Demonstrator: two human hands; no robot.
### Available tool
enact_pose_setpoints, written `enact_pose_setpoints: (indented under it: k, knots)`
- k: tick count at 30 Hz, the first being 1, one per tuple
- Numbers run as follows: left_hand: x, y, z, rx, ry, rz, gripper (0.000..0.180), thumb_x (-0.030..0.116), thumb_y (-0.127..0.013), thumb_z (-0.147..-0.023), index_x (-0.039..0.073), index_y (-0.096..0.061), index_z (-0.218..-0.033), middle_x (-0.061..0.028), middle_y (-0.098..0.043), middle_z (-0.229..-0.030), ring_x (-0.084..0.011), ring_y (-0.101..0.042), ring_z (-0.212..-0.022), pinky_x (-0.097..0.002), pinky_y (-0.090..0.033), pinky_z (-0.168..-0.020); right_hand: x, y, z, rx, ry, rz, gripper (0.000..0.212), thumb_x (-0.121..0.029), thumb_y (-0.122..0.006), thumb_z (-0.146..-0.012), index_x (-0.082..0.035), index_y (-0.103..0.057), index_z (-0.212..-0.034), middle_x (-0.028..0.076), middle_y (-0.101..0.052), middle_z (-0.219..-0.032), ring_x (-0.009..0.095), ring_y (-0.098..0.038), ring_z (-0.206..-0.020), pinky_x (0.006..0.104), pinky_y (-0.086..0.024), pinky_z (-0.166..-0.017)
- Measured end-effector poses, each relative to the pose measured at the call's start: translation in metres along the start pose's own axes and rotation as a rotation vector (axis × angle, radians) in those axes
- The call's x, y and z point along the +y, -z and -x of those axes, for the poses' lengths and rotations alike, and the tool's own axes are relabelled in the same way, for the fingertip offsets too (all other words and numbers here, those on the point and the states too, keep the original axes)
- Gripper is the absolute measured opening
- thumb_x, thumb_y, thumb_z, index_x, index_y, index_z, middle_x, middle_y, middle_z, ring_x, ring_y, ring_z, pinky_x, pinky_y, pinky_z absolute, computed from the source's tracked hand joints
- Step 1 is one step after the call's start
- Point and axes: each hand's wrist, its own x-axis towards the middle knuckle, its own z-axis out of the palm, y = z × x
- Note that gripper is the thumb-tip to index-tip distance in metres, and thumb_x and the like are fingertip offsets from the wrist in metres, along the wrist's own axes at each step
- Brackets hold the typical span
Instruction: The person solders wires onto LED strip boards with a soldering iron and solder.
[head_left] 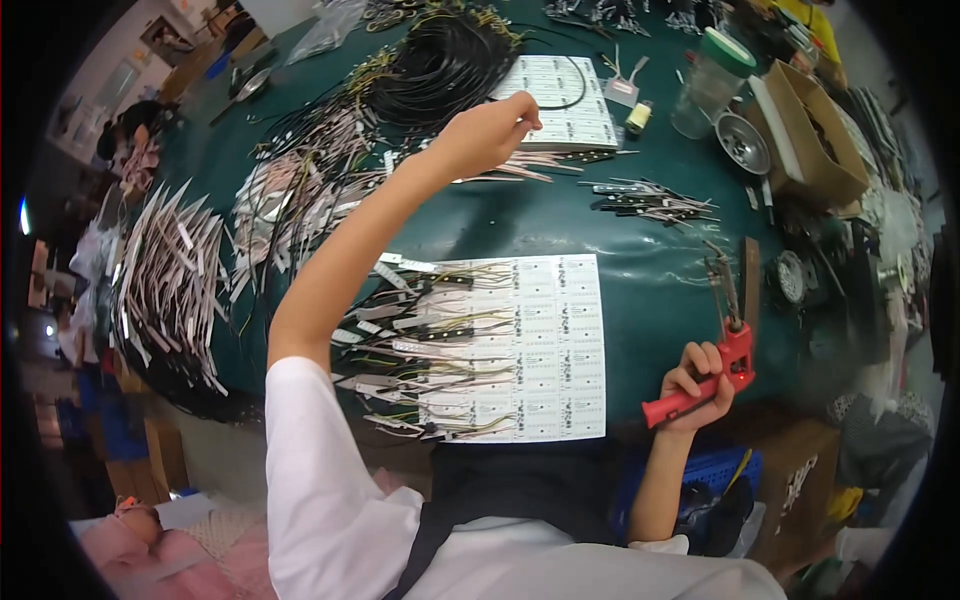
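Note:
At the far middle, my left hand (490, 135) is closed, fingertips pinched together. A black wire (583, 85) loops from the large coil of black wires (440, 70) to these fingers; the gripped part is hidden. My right hand (698, 385), at the near right, wraps round the handle of a red soldering gun (738, 355), its metal front end pointing away from me. Between the arms lies a white panel of printed circuit boards (560, 345). Across its left half run several rows of thin yellow and black wires (470, 365) with small pale strips at their left ends.
A stack of white panels (565, 95) lies beyond my left hand. Pale strips (175, 280) pile up at the left, dark-and-pale strips (655, 202) at the right. A green-lidded jar (712, 85), a metal bowl (742, 143) and a cardboard box (820, 140) stand at the far right.

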Motion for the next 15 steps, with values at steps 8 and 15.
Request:
enact_pose_setpoints:
  k: [8, 15]
  knots:
    - [-0.043, -0.055, -0.058, -0.156, -0.237, -0.423, 0.037, 0.029, -0.070, -0.075, 0.010, -0.063, -0.106, -0.0102, -0.060, -0.096, -0.0300, -0.060, -0.087, -0.0379, -0.049, -0.074, 0.005, -0.004, 0.003, 0.017, 0.085, 0.014, 0.042, -0.007, -0.058, -0.078, -0.004, -0.043, -0.117, 0.001, -0.040, -0.082, 0.013, -0.039, -0.080, 0.0216, -0.046, -0.056]
    - [-0.037, -0.046, -0.073, -0.263, -0.290, -0.449, 0.032, 0.027, -0.068, -0.077, 0.010, -0.066, -0.104, -0.0105, -0.061, -0.088, -0.0294, -0.060, -0.085, -0.0389, -0.049, -0.073, -0.002, 0.000, 0.000, -0.021, 0.091, 0.024, 0.043, -0.008, -0.058, -0.078, -0.003, -0.044, -0.118, 0.003, -0.043, -0.081, 0.014, -0.040, -0.079, 0.0227, -0.047, -0.058]
